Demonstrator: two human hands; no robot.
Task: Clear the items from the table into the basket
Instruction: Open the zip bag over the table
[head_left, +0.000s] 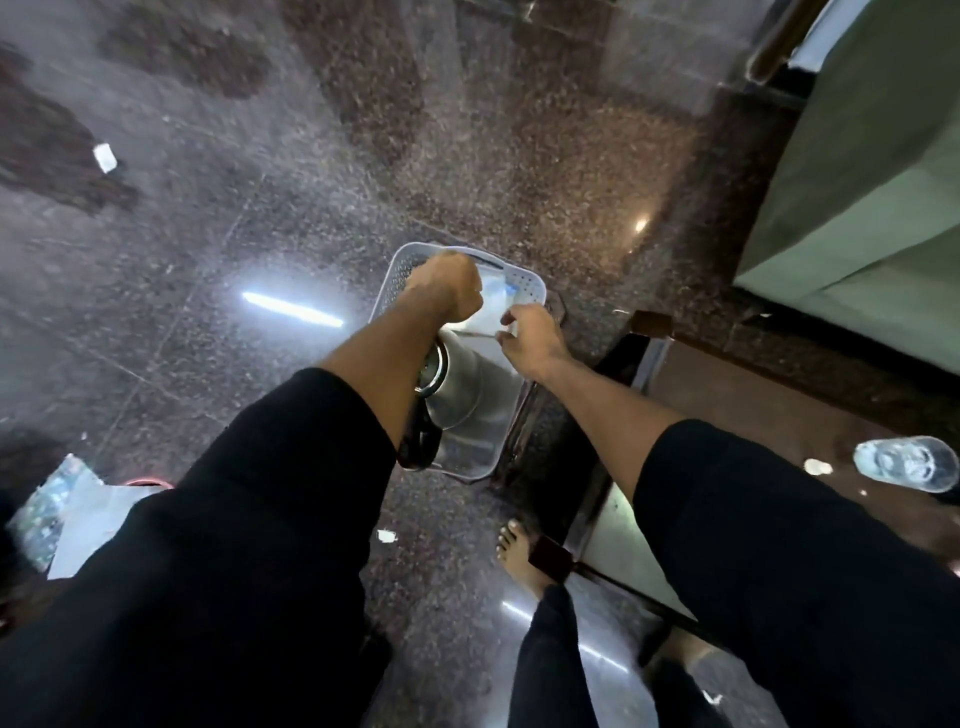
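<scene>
A white perforated basket (524, 283) stands on the floor below me. A steel pot (467, 387) lies on its side in it, with a dark handle (418, 447) at the near end. Above the basket's far end both hands hold a clear plastic packet (496, 299) with a blue mark. My left hand (447, 288) is curled in a fist round the packet's left side. My right hand (530, 340) pinches its right edge with the fingertips. An empty glass tumbler (906, 463) stands on the dark table (727, 384) at the right.
The floor is polished speckled stone. Paper and plastic sheets (67, 504) lie at the lower left, and a white scrap (105, 157) at the far left. A green-covered piece of furniture (857, 182) fills the upper right. My bare foot (519, 553) stands beside the table leg.
</scene>
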